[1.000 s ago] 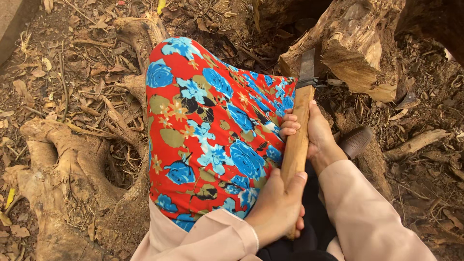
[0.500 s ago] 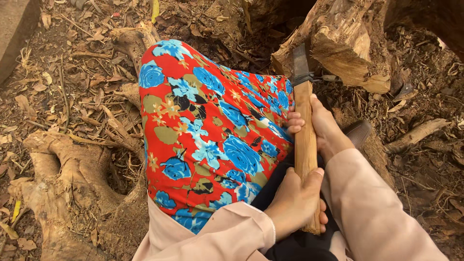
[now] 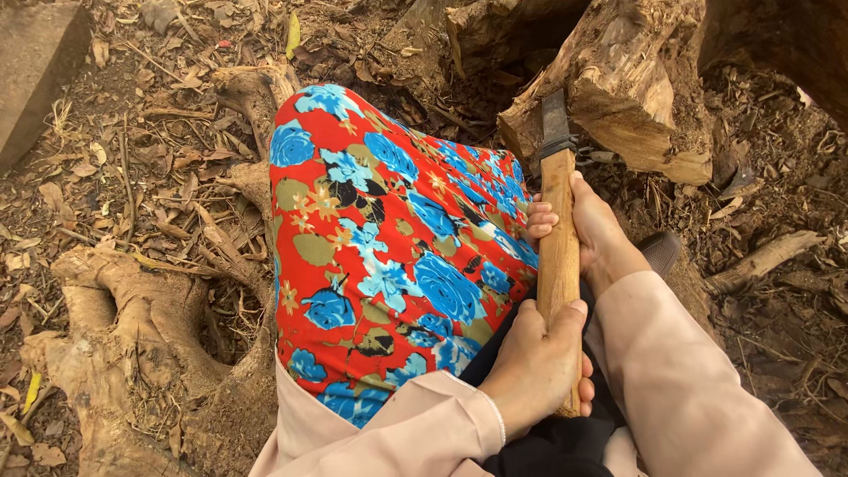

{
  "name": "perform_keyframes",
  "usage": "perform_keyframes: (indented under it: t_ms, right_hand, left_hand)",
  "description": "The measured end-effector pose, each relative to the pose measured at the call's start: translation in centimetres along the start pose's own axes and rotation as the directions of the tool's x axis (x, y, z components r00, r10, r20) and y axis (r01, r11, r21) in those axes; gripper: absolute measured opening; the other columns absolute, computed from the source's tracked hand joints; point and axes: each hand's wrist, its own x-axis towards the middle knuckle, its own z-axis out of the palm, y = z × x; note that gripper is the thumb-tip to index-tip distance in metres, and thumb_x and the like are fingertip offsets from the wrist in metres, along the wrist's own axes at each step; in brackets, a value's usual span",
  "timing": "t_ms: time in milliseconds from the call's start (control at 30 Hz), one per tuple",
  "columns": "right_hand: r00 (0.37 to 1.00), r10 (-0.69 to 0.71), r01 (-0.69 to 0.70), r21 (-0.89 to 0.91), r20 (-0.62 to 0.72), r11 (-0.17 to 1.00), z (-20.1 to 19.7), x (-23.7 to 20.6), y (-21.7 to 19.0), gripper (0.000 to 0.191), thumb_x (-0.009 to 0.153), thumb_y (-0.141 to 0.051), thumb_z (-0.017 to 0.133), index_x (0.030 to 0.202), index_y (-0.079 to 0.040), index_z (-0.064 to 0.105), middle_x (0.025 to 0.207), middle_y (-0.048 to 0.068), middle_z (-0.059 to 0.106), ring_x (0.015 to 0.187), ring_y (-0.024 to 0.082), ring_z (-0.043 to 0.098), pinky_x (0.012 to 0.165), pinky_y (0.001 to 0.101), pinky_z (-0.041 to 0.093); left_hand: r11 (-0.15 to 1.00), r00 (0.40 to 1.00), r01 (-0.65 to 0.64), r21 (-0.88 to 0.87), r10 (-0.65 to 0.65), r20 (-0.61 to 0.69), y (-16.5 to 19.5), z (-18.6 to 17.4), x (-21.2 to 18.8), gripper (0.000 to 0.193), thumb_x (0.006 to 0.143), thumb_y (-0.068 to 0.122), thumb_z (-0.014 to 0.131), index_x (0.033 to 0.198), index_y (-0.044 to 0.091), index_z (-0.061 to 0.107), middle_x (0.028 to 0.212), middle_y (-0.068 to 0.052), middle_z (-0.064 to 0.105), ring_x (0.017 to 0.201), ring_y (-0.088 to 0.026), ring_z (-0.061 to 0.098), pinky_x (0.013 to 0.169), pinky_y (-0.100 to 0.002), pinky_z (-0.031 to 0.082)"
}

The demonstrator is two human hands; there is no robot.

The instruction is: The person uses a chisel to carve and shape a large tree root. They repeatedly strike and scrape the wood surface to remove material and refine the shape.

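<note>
We hold the axe (image 3: 559, 265) two-handed: left hand (image 3: 539, 367) wrapped at the handle's end, right hand (image 3: 592, 231) curled higher. Its blade rests against the log (image 3: 632, 97); that log remains unsplit.

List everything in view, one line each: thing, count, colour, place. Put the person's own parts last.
axe: one, pale wooden handle with dark metal head, centre right, head at the split log
split log: one, tan and brown, top right
gnarled root: one, pale brown, lower left
stone slab: one, grey, top left corner
dry leaves and twigs: many, brown, over the ground
floral skirt: one, red with blue flowers, centre
left hand: one, grips handle's lower end
right hand: one, grips handle higher up
</note>
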Motion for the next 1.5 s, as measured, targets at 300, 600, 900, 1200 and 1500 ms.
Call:
perform_keyframes:
  t_ms: [300,600,900,1200,1500]
  right_hand:
    - [0.964,0.059,-0.117,0.217,0.259,0.969,-0.4,-2.0,0.7,0.064,0.107,-0.066,0.037,0.102,-0.003,0.046,0.073,0.002,0.044,0.054,0.01,0.041,0.047,0.0265,0.042]
    - [0.998,0.062,-0.058,-0.109,0.033,0.992,-1.2,1.5,-1.7,0.066,0.104,-0.068,0.032,0.096,-0.004,0.045,0.07,0.0,0.042,0.052,0.009,0.04,0.044,0.0264,0.04]
    - [0.996,0.086,-0.087,0.027,0.013,0.996,6.9,6.5,-5.7,0.064,0.105,-0.069,0.03,0.088,-0.008,0.04,0.066,0.0,0.043,0.054,0.012,0.042,0.048,0.0279,0.043]
    - [0.999,0.045,-0.046,-0.029,-0.028,0.999,0.1,4.9,0.1,0.059,0.104,-0.068,0.029,0.096,-0.011,0.041,0.067,0.0,0.043,0.055,0.011,0.041,0.047,0.0264,0.04]
    - [0.987,-0.155,0.158,0.068,-0.049,0.985,9.4,5.4,-5.6,0.065,0.102,-0.068,0.031,0.085,-0.006,0.041,0.068,0.005,0.045,0.055,0.015,0.044,0.05,0.0321,0.044]
  left_hand:
    - [0.976,0.992,0.105,0.193,-0.088,-0.094,-1.2,1.4,1.3,0.043,0.104,0.043,0.053,0.112,0.006,0.033,0.071,-0.014,0.056,0.045,-0.021,0.057,0.041,-0.04,0.052]
    - [0.992,0.995,0.093,-0.09,-0.09,0.037,-1.8,1.0,3.0,0.04,0.104,0.046,0.05,0.112,0.008,0.041,0.07,-0.013,0.054,0.045,-0.021,0.055,0.04,-0.04,0.05]
    - [0.973,0.99,0.114,-0.199,-0.094,0.104,9.1,-2.3,6.7,0.039,0.103,0.046,0.053,0.112,0.01,0.041,0.076,-0.009,0.053,0.053,-0.016,0.054,0.045,-0.034,0.05]
    - [0.99,0.987,0.138,-0.031,-0.14,-0.078,1.3,-1.9,3.6,0.037,0.101,0.049,0.05,0.108,0.015,0.037,0.071,-0.012,0.052,0.047,-0.021,0.052,0.04,-0.039,0.047]
    - [0.987,0.982,0.141,0.079,-0.15,0.118,12.8,-6.8,3.8,0.04,0.098,0.049,0.054,0.104,0.01,0.047,0.072,-0.006,0.051,0.046,-0.012,0.048,0.038,-0.029,0.044]
